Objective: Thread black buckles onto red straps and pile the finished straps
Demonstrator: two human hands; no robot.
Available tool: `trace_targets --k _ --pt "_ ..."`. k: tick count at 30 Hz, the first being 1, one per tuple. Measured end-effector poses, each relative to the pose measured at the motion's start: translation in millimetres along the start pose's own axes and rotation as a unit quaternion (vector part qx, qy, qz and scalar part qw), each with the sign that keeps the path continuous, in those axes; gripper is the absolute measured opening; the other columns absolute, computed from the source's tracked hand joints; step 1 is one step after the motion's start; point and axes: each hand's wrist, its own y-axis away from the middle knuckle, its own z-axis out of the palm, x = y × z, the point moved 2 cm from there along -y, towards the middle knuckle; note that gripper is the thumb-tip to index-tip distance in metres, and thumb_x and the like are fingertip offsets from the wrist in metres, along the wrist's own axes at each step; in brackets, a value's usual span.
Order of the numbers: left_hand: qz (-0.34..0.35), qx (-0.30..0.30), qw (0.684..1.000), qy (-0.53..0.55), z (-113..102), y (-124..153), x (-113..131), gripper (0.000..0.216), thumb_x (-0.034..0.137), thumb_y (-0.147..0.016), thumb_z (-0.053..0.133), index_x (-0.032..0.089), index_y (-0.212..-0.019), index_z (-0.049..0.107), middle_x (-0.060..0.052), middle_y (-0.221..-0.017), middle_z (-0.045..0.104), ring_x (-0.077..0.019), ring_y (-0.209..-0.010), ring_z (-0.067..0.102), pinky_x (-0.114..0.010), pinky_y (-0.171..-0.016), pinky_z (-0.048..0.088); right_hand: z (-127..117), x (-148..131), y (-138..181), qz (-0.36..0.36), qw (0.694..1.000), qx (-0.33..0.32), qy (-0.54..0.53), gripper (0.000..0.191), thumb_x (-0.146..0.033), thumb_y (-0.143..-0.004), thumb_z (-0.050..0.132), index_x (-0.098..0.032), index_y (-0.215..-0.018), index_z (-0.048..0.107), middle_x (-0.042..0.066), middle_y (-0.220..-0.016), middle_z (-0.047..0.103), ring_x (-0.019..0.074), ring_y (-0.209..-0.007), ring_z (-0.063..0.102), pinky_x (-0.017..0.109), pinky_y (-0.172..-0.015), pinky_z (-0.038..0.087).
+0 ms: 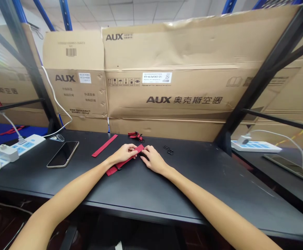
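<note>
My left hand (pixel 125 153) closes over the red strap (pixel 139 149), thumb (pixel 134 153) pressed on its upper face. My right hand (pixel 153 159) curves in at the strap's right end, its fingers' hold unclear. My bare left forearm (pixel 73 187) and right forearm (pixel 206 196) slant inward toward the strap from either side.

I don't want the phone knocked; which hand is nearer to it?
Left. The left hand holds the red strap, to the right of the phone; the right hand is farther right, by the strap's far end.
</note>
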Motion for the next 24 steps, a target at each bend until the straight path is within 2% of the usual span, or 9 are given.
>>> trace_targets --k 4,8,11,16,20,24 --pt "-0.008 0.004 1.0 0.002 0.5 -1.1 -3.7 0.018 0.027 -0.082 0.054 0.012 -0.09 0.059 -0.006 -0.078 0.068 -0.0143 -0.068 0.064 -0.029 -0.073 0.049 -0.2 3.3 -0.2 0.028 0.999 -0.015 0.002 0.027 -0.035 -0.089 0.048 -0.02 -0.108 0.061 0.011 -0.106 0.054 0.023 -0.09 0.048 0.039 -0.08 0.043" --pt "-0.01 0.004 1.0 0.021 1.6 -2.0 -6.3 0.012 0.02 -0.08 0.053 0.012 -0.089 0.056 -0.008 -0.083 0.069 -0.0129 -0.068 0.064 -0.028 -0.073 0.049 0.5 5.1 -0.4 0.016 0.998 -0.025 -0.052 0.018 -0.028 -0.088 0.049 -0.019 -0.099 0.061 0.009 -0.101 0.056 0.021 -0.089 0.049 0.037 -0.082 0.042" --pt "-0.009 0.005 1.0 0.022 1.8 -1.9 -5.0 0.011 0.017 -0.079 0.052 0.013 -0.088 0.055 -0.008 -0.084 0.069 -0.012 -0.066 0.063 -0.028 -0.072 0.049 2.6 4.7 0.2 0.035 0.996 -0.017 -0.086 0.014 -0.024 -0.084 0.053 -0.019 -0.096 0.058 0.008 -0.098 0.056 0.0209 -0.089 0.049 0.036 -0.082 0.042" --pt "-0.011 -0.003 1.0 0.015 2.5 -0.6 -1.3 0.016 0.025 -0.082 0.051 0.013 -0.091 0.055 -0.006 -0.079 0.069 -0.0128 -0.066 0.063 -0.028 -0.072 0.049 5.6 2.9 0.9 0.054 0.992 -0.006 -0.111 0.016 -0.033 -0.083 0.056 -0.02 -0.092 0.058 0.007 -0.096 0.057 0.0209 -0.089 0.05 0.036 -0.081 0.042" --pt "-0.015 -0.003 1.0 -0.005 2.2 -0.1 -0.8 0.02 0.033 -0.084 0.05 0.014 -0.088 0.055 -0.005 -0.077 0.069 -0.0136 -0.067 0.064 -0.028 -0.072 0.049 6.2 4.7 0.4 0.077 0.986 0.004 -0.145 0.015 -0.032 -0.078 0.061 -0.02 -0.087 0.058 0.006 -0.091 0.059 0.0199 -0.086 0.051 0.034 -0.077 0.043" --pt "-0.005 0.001 1.0 -0.015 1.4 0.1 -1.0 0.019 0.033 -0.084 0.05 0.015 -0.089 0.055 -0.006 -0.081 0.069 -0.0135 -0.065 0.063 -0.029 -0.071 0.049 7.7 10.9 -0.1 0.151 0.964 0.022 -0.219 0.014 -0.03 -0.074 0.062 -0.018 -0.082 0.058 0.001 -0.074 0.059 0.0151 -0.067 0.051 0.028 -0.064 0.042"
